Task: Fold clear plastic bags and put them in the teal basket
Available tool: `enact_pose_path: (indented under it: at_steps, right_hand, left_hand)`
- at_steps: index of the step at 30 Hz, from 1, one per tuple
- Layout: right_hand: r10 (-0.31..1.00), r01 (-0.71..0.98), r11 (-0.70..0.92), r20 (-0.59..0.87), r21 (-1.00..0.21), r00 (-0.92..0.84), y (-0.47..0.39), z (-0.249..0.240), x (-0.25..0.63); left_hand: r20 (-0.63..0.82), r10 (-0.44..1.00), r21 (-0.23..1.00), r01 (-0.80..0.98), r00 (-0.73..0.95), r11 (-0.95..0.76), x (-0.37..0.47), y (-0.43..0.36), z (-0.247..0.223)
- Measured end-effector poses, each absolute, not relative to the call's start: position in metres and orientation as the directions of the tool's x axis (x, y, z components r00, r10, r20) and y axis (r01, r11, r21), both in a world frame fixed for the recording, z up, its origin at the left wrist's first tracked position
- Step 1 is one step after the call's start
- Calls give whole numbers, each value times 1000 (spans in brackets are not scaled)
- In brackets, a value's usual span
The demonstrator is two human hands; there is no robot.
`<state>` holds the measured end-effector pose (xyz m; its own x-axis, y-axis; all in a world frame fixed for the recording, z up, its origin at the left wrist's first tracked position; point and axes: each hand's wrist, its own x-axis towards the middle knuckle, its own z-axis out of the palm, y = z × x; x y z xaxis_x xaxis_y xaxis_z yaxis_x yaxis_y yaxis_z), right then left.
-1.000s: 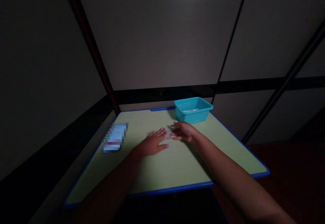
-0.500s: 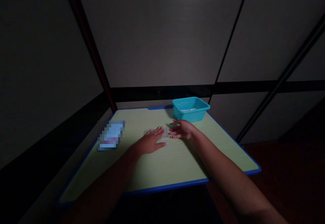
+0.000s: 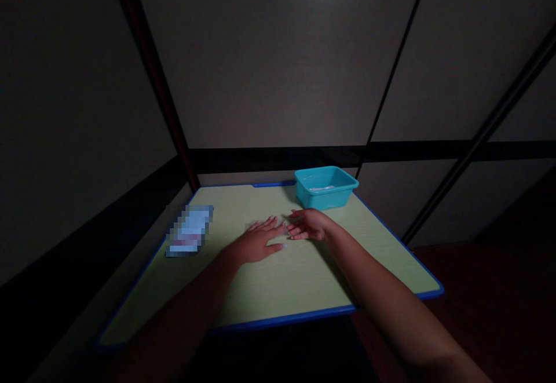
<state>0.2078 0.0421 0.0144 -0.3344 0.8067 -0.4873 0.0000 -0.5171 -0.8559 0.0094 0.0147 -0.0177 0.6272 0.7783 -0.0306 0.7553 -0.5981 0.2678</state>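
My left hand point(image 3: 258, 244) lies flat with its fingers spread over a thin, clear plastic item point(image 3: 280, 228) on the pale yellow-green table point(image 3: 286, 284). Most of that item is hidden beneath the fingers. Just to the right, my right hand point(image 3: 308, 225) is turned on its side, fingers apart and slightly curved, the tips close to the item's right edge. Whether those fingertips touch the plastic is too small to tell. Nothing shows in the right palm.
A turquoise basket point(image 3: 328, 197) with something whitish inside stands at the table's back right. At the left edge lies a flat, pixelated device point(image 3: 190, 232). Blue edging runs round the table, and a panelled wall point(image 3: 278, 81) rises behind it.
My right hand has shifted slightly down and left, closer to the fingertips of my left hand. The left hand has stayed in about the same place.
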Motion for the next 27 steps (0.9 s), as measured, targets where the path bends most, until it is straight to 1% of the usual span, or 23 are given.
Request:
enact_pose_path:
  at_steps: [8,18,21,24,27]
  right_hand:
    - [838,56,-445,-438,-894,-325,35,12,198]
    - [857,197,-372,-417,-907,-302,37,7,193]
    - [893,244,-305,-365,-921,-264,39,3,190]
    - [936,303,-212,-282,-929,-209,43,-3,186]
    - [964,370,-130,-205,-920,-171,47,-9,182]
  left_hand:
    - [-35,786,271,763,617,-586,11,11,-12]
    - [-64,797,237,785,600,-572,13,12,-16]
    - [-76,803,238,793,591,-561,14,12,-15]
    - [-84,808,236,799,584,-553,15,12,-15]
    - [-65,805,248,791,589,-559,15,12,-17]
